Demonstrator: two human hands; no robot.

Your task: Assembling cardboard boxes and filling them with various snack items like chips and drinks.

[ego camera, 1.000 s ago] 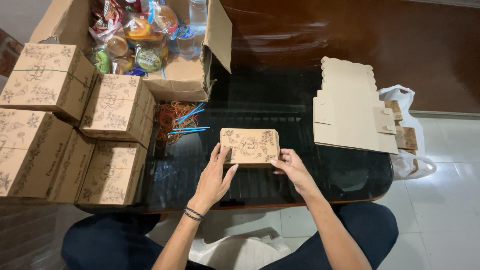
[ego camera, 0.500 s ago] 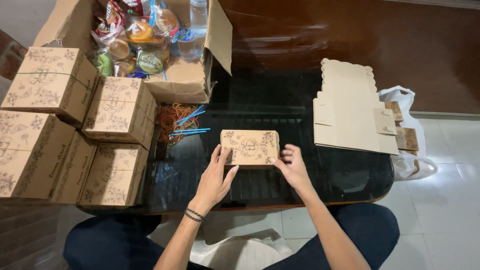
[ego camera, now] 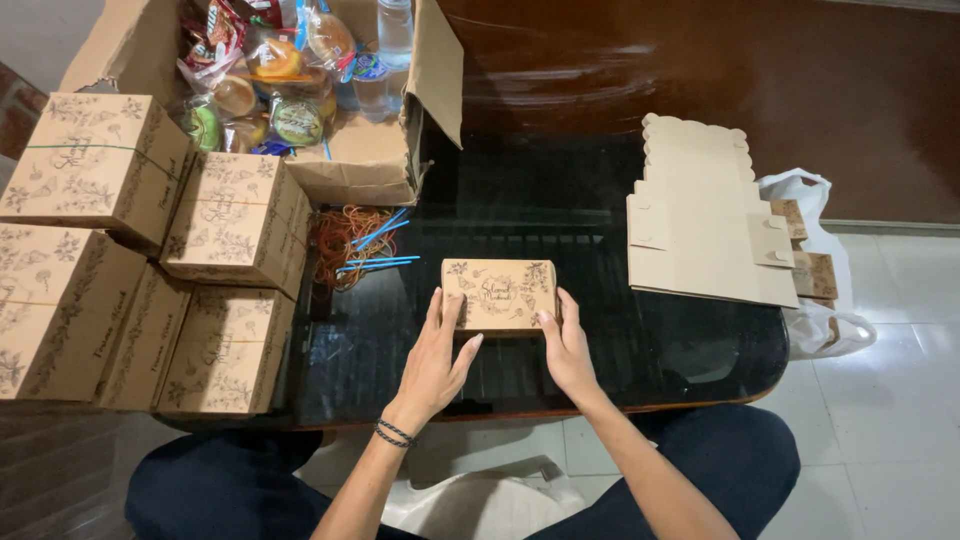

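Hands rest on a small printed cardboard box (ego camera: pixel 499 295) that sits on the dark glass table (ego camera: pixel 560 230), directly in front of the person. The left hand (ego camera: pixel 437 362) lies at the box's near left corner, fingers loosely spread and extended, with the fingertips touching the left edge and the thumb pointing toward the box's front face. The right hand (ego camera: pixel 566 346) lies at the near right corner, fingers close together and slightly curled against the right side, the thumb touching the front edge. Neither hand closes fully around the box; both press against it from either side, and the box stands flat on the table. A dark braided bracelet (ego camera: pixel 394 433) circles the left wrist. Beyond the left fingertips, just past the box, lie blue straws (ego camera: pixel 375 252) and a pile of orange rubber bands (ego camera: pixel 343 240). Farther out on that side stands a stack of larger printed boxes (ego camera: pixel 150 250), and beyond it an open carton (ego camera: pixel 375 160) holding packaged snacks (ego camera: pixel 270 70) and water bottles (ego camera: pixel 392 30). Beyond the right fingertips, well apart from the box, lies a pile of flat unfolded cardboard blanks (ego camera: pixel 705 220), with a white plastic bag (ego camera: pixel 820 300) at the table's far right edge.
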